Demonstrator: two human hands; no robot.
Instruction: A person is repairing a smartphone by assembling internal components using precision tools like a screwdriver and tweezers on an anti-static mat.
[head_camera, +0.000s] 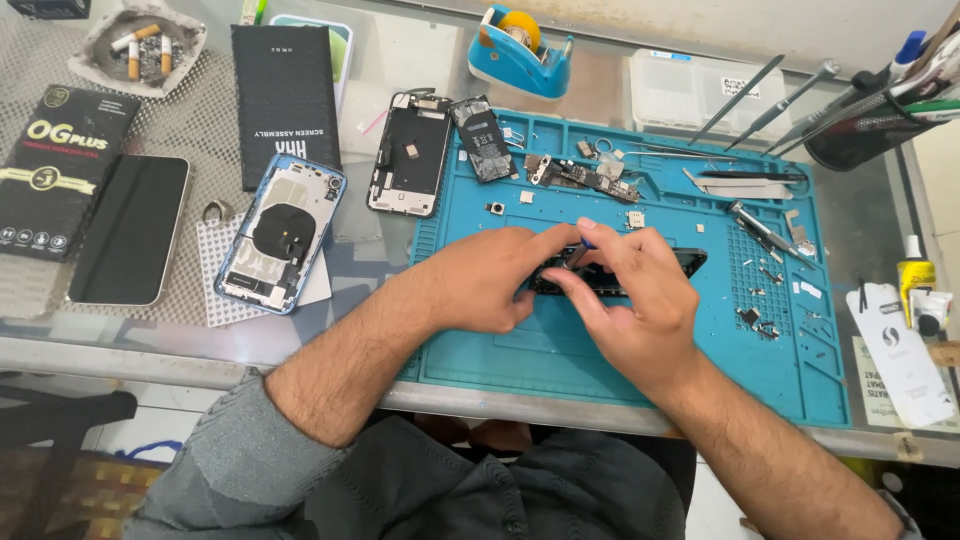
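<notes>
Nearest, both forearms reach in over the desk (120, 350) edge onto the blue work mat (560, 345). The left hand (480, 280) is curled, fingers pressing down on the near left end of a dark phone frame (690, 262) that lies flat in the middle of the mat. The right hand (630, 295) is pinched shut over the frame's middle, thumb and forefinger gripping a thin tool with a blue tip (587, 243); how the tip meets the frame is hidden by the fingers.

To the right on the mat lie tiny screws and metal bits (765, 320), loose and close to the right wrist. A sweep of that wrist could likely scatter them. If the tool slips under the pressure, it may gouge the frame or a part inside it.

Left of the mat, a blue phone back shell (280, 230) lies open face up, with a black phone (130, 230) further left. Further off, an opened phone body (410, 155), a small battery (482, 138) and a circuit board (580, 175) sit near the mat's far edge, where a bump could knock them. Beyond are a blue tape dispenser (520, 50), an ashtray (140, 50) and a cup of tools (860, 125).
</notes>
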